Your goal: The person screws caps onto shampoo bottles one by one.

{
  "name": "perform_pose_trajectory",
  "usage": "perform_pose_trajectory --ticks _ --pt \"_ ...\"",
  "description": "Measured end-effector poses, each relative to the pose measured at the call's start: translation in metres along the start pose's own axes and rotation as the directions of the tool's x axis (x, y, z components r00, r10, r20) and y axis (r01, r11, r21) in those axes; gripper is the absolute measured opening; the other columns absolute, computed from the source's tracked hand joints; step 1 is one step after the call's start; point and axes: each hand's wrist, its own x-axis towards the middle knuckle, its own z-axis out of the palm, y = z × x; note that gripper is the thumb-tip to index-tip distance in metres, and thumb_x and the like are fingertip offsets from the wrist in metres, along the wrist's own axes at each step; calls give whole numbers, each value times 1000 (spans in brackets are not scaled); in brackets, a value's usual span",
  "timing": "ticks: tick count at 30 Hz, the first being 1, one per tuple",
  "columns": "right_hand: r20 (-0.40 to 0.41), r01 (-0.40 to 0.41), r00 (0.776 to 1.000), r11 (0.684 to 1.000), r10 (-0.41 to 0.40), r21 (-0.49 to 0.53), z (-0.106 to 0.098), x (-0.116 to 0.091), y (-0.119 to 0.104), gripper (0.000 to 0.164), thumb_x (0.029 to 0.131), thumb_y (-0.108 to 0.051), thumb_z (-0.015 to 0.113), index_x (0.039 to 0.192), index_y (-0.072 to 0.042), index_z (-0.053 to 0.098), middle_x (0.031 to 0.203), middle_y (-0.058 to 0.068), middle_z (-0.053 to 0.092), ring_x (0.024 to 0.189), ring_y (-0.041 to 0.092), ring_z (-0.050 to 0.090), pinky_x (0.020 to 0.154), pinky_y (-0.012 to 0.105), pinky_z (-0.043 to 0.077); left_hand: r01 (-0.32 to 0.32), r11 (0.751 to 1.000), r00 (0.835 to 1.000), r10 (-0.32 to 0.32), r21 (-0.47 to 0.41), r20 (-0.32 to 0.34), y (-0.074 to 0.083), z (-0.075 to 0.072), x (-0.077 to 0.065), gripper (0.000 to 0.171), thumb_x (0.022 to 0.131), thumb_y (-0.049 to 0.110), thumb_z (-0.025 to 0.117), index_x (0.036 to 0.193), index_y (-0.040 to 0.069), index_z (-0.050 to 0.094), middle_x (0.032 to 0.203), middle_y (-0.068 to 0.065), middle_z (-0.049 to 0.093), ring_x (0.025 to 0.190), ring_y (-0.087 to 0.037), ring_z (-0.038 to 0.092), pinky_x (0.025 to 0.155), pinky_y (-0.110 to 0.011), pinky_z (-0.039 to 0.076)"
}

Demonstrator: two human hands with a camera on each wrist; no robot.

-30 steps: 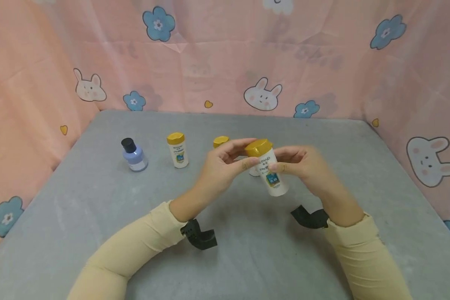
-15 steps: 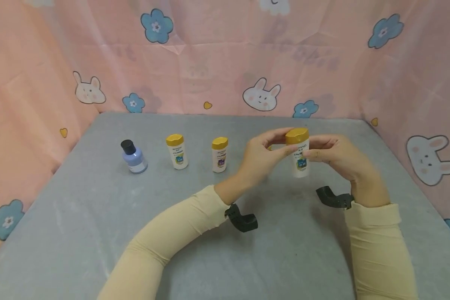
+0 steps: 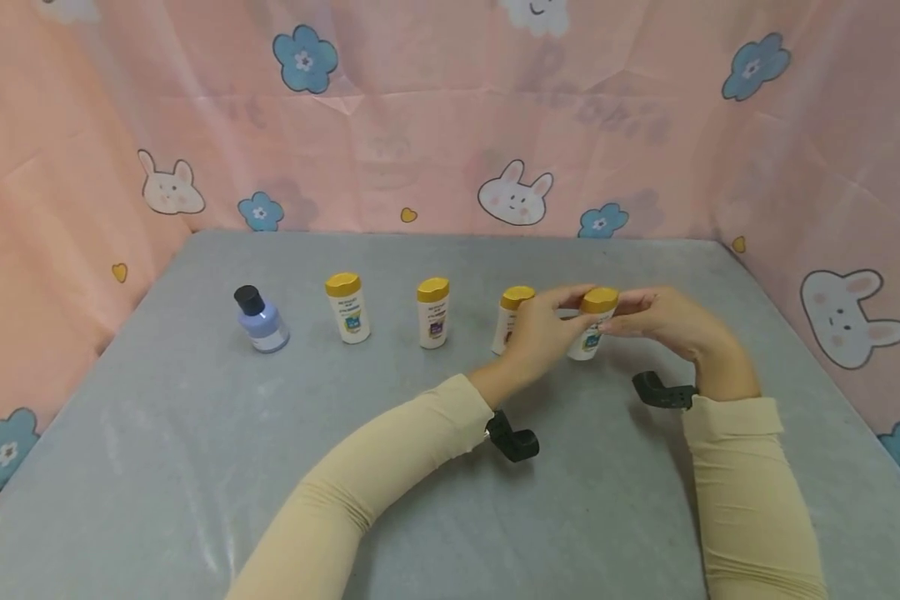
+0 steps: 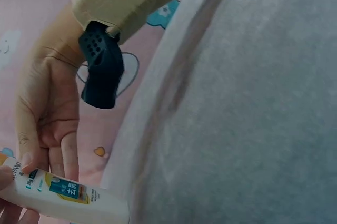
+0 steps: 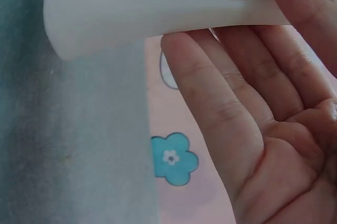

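In the head view, both hands hold one small white shampoo bottle (image 3: 587, 345) with a gold flip cap, at the right end of a row of bottles. My left hand (image 3: 542, 330) pinches it from the left, near the cap. From the right, my right hand (image 3: 673, 327) pinches its upper part between thumb and fingers. The bottle leans slightly, its base down at the tabletop. In the left wrist view the bottle's label (image 4: 66, 188) shows blue and yellow. The right wrist view has the thumb (image 5: 310, 8) across the bottle's front. Another gold-capped bottle (image 3: 504, 327) stands partly hidden behind my left hand.
Farther left on the grey table (image 3: 450, 500) stand two more gold-capped white bottles, one in the middle (image 3: 432, 321) and one beyond it (image 3: 351, 317). A purple bottle with a black cap (image 3: 264, 325) ends the row. A pink printed curtain (image 3: 390, 150) encloses the table.
Both hands have carried the shampoo bottle rightward, then lowered it to the tabletop at the row's right end. The middle bottles, hidden behind the left hand before, have come into view.
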Motion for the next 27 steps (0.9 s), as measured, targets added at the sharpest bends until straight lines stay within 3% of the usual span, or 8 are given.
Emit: perform_pose_trajectory --ticks 8,16,21,24,27 --pt "18 -3 1000 1000 3 -30 0 4 4 55 91 -24 73 135 4 58 120 -2 71 101 1 64 100 43 52 -5 1000 1000 5 31 10 -7 7 -2 40 91 11 71 130 7 65 127 -7 70 116 -12 66 87 -8 52" --pt "22 0 1000 998 2 -66 2 2 -2 53 90 -19 74 134 6 57 127 15 68 102 5 64 105 58 46 -24 998 1000 23 53 13 -7 0 -7 41 93 8 69 134 4 61 129 -9 68 118 -16 65 92 -15 54" --pt "25 -10 1000 994 13 -107 2 -1 -7 56 90 -19 73 137 6 55 133 23 63 116 27 63 107 59 44 -36 999 999 36 3 11 -5 -20 -18 41 91 9 71 131 5 63 125 -9 70 115 -15 66 91 -14 54" --pt "36 -23 999 991 28 -135 -3 -4 -8 56 93 -17 70 141 6 50 139 26 57 126 39 57 109 62 40 -68 997 997 69 -37 22 0 -38 -29 37 91 9 71 127 4 66 120 -10 72 112 -16 68 89 -12 54" --pt "12 -62 998 980 66 -191 -11 -11 -10 55 97 -16 63 144 6 44 144 30 50 131 46 49 110 67 35 -118 988 993 117 -96 -12 8 -59 -38 32 91 6 71 123 0 68 115 -15 73 109 -22 69 88 -16 56"
